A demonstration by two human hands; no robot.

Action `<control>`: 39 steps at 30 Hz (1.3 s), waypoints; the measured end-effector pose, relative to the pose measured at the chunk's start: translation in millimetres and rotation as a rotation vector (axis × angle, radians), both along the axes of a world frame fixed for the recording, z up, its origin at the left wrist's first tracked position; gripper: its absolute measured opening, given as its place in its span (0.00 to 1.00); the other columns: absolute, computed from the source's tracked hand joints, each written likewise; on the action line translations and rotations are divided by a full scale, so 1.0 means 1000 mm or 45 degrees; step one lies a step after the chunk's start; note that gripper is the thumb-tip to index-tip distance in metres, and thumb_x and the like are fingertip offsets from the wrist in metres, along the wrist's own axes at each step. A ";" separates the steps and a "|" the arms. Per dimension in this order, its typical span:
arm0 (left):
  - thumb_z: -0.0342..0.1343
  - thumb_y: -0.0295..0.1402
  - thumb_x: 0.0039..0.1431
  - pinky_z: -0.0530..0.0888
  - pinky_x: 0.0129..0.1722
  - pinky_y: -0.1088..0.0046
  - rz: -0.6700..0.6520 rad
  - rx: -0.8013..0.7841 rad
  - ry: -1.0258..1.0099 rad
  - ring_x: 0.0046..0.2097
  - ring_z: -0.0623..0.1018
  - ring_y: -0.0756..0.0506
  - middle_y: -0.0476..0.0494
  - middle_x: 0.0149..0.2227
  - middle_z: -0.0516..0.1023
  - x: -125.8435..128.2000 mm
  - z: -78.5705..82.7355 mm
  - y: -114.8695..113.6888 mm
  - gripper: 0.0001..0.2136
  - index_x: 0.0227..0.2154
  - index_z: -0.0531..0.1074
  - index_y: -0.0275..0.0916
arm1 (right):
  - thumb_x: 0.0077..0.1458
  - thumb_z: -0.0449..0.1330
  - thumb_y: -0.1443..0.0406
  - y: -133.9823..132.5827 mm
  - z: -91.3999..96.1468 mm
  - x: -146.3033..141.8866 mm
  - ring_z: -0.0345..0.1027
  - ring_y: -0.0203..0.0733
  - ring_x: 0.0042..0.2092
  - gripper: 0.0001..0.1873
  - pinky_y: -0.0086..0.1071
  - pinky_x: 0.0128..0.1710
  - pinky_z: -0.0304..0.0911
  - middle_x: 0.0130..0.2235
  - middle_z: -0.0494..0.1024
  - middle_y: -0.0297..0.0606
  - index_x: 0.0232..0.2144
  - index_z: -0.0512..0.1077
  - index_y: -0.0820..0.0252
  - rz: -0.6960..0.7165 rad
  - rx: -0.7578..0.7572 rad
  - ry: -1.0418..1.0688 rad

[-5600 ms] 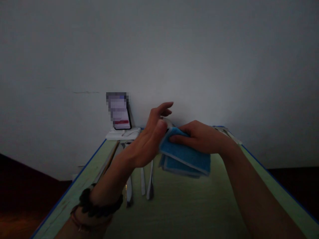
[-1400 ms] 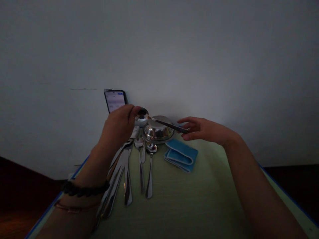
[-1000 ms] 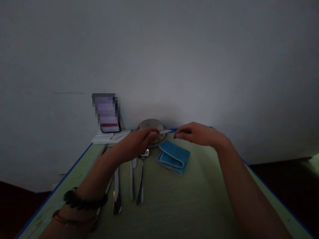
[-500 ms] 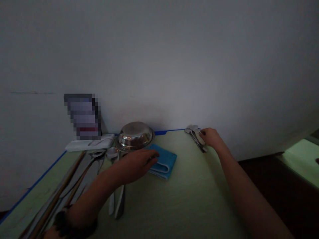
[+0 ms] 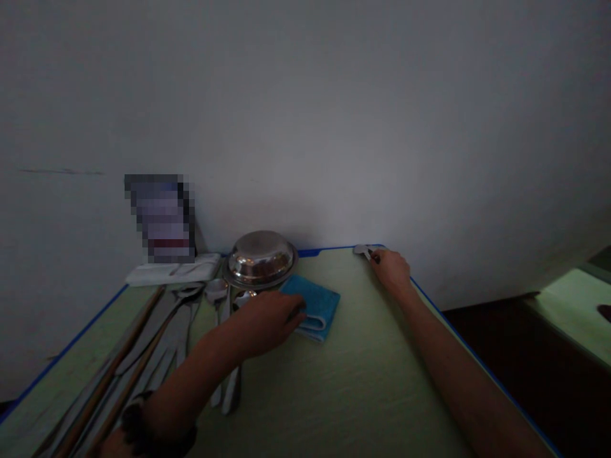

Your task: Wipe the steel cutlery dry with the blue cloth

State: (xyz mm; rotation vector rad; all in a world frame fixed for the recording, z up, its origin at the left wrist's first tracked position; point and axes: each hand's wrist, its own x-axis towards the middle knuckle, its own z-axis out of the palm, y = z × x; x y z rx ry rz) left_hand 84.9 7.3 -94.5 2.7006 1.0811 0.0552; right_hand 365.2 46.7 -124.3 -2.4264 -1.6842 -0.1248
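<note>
My right hand (image 5: 392, 272) is at the far right corner of the table, its fingers closed around the upper handle of a metal spoon (image 5: 361, 250). That hand covers most of the handles there. My left hand (image 5: 274, 320) hovers at the left edge of a folded blue cloth (image 5: 321, 300), fingers loosely bent, with a gap to the thumb and nothing visible in them. Beneath and beside my left forearm lie metal spoons (image 5: 216, 291), their handles pointing towards me. One more spoon bowl (image 5: 245, 298) shows just behind the left hand.
An upturned steel bowl (image 5: 261, 256) stands against the wall behind the cloth. Several long utensils (image 5: 143, 356) lie along the left side. A folded white cloth (image 5: 174, 270) and a propped, blurred-out device (image 5: 162, 219) are at the back left. The green table (image 5: 363, 381) has a blue edge.
My right hand has moved slightly left and down over the spoons, covering the pale one and the handles that showed before. My left hand has shifted only a little.
</note>
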 end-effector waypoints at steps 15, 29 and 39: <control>0.40 0.36 0.59 0.67 0.32 0.70 0.002 -0.008 0.002 0.34 0.75 0.44 0.42 0.33 0.76 0.000 0.001 -0.001 0.14 0.36 0.70 0.40 | 0.55 0.47 0.59 0.000 0.000 -0.003 0.68 0.46 0.41 0.17 0.33 0.35 0.61 0.41 0.75 0.43 0.40 0.73 0.53 -0.064 -0.006 -0.085; 0.42 0.38 0.58 0.67 0.34 0.69 -0.005 -0.031 -0.025 0.35 0.75 0.44 0.41 0.35 0.76 -0.001 0.002 -0.001 0.13 0.38 0.70 0.40 | 0.56 0.46 0.60 0.007 -0.008 -0.003 0.67 0.44 0.42 0.18 0.31 0.36 0.61 0.42 0.73 0.43 0.39 0.73 0.55 -0.027 0.010 -0.125; 0.43 0.39 0.58 0.67 0.36 0.69 -0.002 -0.061 -0.037 0.37 0.74 0.44 0.42 0.36 0.76 0.001 0.001 -0.001 0.14 0.37 0.70 0.40 | 0.55 0.48 0.59 0.008 -0.014 -0.001 0.66 0.45 0.43 0.16 0.33 0.38 0.59 0.42 0.73 0.43 0.39 0.73 0.55 0.029 0.022 -0.144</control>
